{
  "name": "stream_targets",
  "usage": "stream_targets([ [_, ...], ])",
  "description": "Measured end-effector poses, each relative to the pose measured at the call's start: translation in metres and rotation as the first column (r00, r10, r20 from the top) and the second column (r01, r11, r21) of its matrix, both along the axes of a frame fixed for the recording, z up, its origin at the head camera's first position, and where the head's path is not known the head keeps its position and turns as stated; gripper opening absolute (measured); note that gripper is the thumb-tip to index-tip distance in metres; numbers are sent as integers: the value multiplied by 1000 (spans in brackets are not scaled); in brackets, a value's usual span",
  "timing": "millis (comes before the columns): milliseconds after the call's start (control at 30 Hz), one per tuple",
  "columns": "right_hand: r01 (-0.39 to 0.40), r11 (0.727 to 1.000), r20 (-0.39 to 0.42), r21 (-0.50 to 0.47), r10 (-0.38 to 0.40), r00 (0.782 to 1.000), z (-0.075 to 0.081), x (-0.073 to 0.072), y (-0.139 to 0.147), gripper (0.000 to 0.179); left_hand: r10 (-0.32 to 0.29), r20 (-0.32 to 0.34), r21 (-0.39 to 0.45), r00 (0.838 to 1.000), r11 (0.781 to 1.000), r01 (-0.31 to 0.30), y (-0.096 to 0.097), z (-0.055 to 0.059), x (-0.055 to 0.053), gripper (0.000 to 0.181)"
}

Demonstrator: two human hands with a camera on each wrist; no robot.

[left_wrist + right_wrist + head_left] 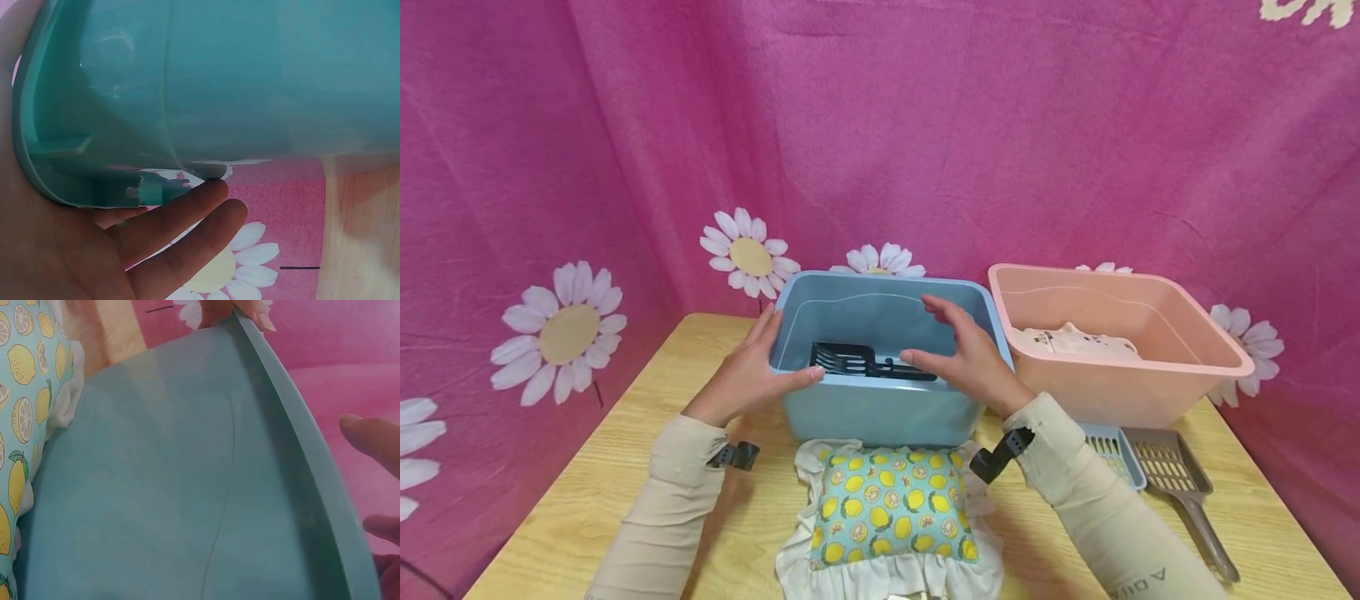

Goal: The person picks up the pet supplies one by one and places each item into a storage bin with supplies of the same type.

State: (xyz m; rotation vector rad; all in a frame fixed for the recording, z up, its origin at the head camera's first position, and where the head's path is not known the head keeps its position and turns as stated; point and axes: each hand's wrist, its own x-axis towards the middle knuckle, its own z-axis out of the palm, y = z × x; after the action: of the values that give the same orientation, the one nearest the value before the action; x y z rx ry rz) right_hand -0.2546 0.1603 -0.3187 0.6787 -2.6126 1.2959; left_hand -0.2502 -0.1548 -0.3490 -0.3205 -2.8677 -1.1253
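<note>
While the left hand [745, 379] grips a corner of the blue tub [880, 417] behind the lemon cushion [891, 504] and the right hand [976, 362] hovers, fingers loosely parted, only the head view reveals the black pronged tool [871, 367] inside

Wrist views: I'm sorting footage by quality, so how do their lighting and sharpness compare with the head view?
Head view: brighter, the lemon-print cushion clear, the wooden table shaded beside it; left wrist view: dimmer, the left hand in shade, the blue plastic bin looking greener, with pale glare on its wall; right wrist view: softer and hazier, faint reflections on the bin.
</note>
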Motion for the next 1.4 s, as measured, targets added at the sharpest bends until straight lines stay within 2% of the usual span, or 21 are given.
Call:
stream_targets([
  [200, -15, 1000, 11, -18, 15, 1000, 2, 2, 2, 80, -2, 18, 7, 1000, 1000, 2, 1, -1, 0, 119],
  [600, -38, 998, -62, -50, 35, 997, 11, 16, 11, 73, 7, 9, -5, 1000, 1000, -7, -2, 0, 0, 119],
  [867, 4, 1000, -146, 15, -2, 989, 13, 31, 27, 68, -6, -26, -15, 1000, 1000, 5, -1, 0, -1, 117],
  [1233, 37, 996, -259, 83, -15, 966, 5, 51, 54, 61, -7, -5, -20, 1000, 1000, 7, 0, 1, 1, 118],
  [1400, 59, 995, -265, 81, -36, 964, 2, 61, 66, 55, -13, -21, -32, 1000, 999, 12, 0, 2, 0, 117],
])
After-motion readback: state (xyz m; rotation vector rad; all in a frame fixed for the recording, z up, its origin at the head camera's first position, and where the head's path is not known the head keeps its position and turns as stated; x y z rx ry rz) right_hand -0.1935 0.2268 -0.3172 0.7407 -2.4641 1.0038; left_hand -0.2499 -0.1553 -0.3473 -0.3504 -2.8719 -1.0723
